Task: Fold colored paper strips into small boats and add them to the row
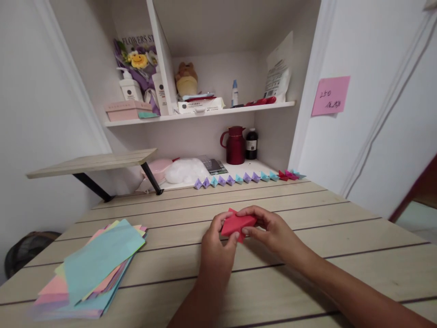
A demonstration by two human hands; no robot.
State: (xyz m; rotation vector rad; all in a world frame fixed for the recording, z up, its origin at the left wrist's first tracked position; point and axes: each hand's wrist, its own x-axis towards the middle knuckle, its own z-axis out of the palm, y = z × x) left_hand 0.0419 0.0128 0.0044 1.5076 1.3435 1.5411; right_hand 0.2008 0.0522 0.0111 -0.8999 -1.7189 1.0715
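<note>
A piece of folded red paper (238, 224) is held just above the table, between both hands. My left hand (217, 243) grips its left side, with the thumb at the lower edge and the fingers behind the upper left. On the right side, my right hand (271, 230) pinches it between thumb and forefinger. Pointed flaps of the paper stick out at the top and bottom. Some of its folds are hidden by the fingers.
Left on the slatted table (170, 273) lies a loose stack of coloured paper (99, 264). Small folded paper boats (239, 179) line the back edge. Behind them stand a dark red jug (235, 146) and a dark bottle (251, 145). A raised wooden shelf (92, 162) stands at left.
</note>
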